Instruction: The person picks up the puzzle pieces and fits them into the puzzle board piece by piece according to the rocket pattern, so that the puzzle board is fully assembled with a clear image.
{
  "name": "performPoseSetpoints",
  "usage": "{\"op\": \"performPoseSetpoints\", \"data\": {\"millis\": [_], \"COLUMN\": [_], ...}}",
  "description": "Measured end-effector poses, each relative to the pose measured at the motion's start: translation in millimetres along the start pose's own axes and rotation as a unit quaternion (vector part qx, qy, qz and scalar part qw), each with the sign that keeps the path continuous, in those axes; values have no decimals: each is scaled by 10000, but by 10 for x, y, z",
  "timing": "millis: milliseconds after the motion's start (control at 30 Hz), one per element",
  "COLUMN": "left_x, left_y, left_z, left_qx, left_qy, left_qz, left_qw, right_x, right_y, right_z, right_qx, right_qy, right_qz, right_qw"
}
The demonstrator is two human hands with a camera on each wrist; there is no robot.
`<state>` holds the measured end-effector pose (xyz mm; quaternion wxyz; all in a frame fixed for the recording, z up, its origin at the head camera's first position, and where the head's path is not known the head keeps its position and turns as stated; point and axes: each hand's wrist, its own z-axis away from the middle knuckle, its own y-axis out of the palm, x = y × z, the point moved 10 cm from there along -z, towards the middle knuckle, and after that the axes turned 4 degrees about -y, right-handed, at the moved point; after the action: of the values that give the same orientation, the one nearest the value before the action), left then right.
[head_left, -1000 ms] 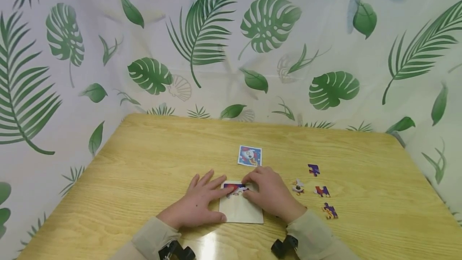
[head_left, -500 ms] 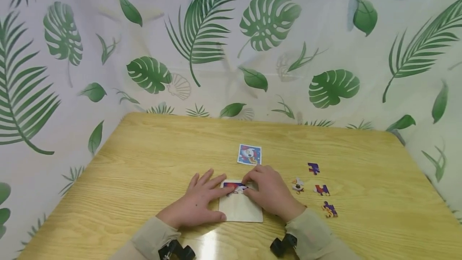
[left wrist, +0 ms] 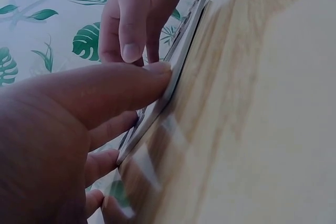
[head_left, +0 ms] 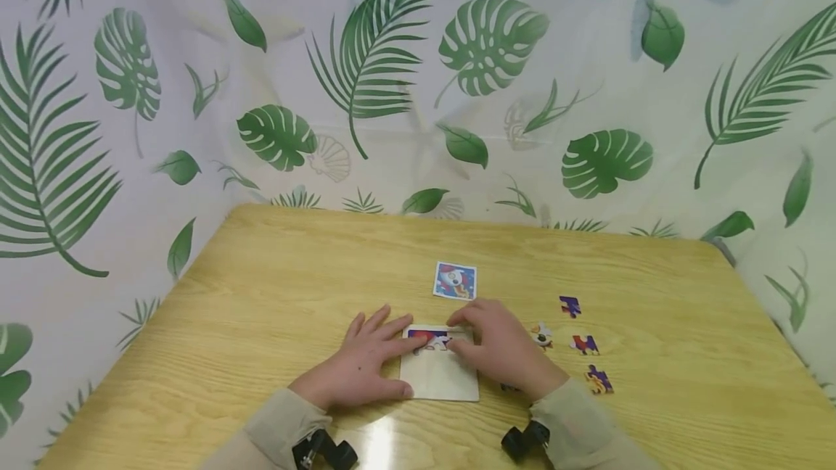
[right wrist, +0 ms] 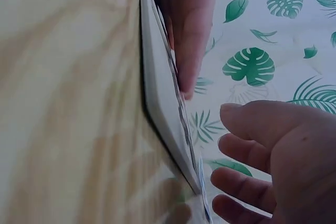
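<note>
A pale square puzzle board (head_left: 440,379) lies on the table, with red, purple and white jigsaw pieces (head_left: 436,340) along its far edge. My left hand (head_left: 366,365) rests spread at the board's left side; its index fingertip touches the pieces and its thumb presses the near left corner. Over the far right part of the board, my right hand (head_left: 503,347) has its thumb and fingers apart. In the right wrist view nothing shows between the fingers of that right hand (right wrist: 278,150), beside the edge of the board (right wrist: 163,87).
A small picture card (head_left: 455,281) of a white cartoon figure lies beyond the board. To the right are loose jigsaw pieces: purple (head_left: 570,306), red and purple (head_left: 585,344), orange and purple (head_left: 599,379), and white (head_left: 541,336). A dark piece (head_left: 509,387) is partly hidden by my right wrist.
My right hand has shifted slightly right, its fingertips drawing back from the pieces on the board. The left hand keeps its place there. The head view has shifted a little.
</note>
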<state>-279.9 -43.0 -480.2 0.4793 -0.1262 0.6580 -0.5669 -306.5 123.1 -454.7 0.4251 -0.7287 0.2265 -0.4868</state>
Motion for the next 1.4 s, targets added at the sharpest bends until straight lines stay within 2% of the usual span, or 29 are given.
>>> {"op": "performPoseSetpoints", "data": {"millis": [300,467,733,833,1133,1400], "left_x": [-11,-22,2,-7,-8,3], "left_y": [9,8,28,20,26,12], "left_z": [-6,-10,-15,-16,-15,-10], "left_qx": [42,-3,-20,-55,-67,-64], "left_qy": [-44,34,26,79,120,86], "left_qz": [-19,-10,-5,-28,64,43], "left_qw": [10000,10000,10000,9999,9999,9999], "right_x": [-248,-469,-722,-858,-1289,-1417], "right_y": [-315,-461,-787,-882,-952,-939], "right_z": [147,249,367,418,558,593], "right_qx": [-345,-324,-449,-355,23,120], "right_qy": [234,525,637,765,1285,1457], "right_qz": [57,-112,70,85,114,434], "right_qw": [9991,9980,9969,9964,9916,9883]}}
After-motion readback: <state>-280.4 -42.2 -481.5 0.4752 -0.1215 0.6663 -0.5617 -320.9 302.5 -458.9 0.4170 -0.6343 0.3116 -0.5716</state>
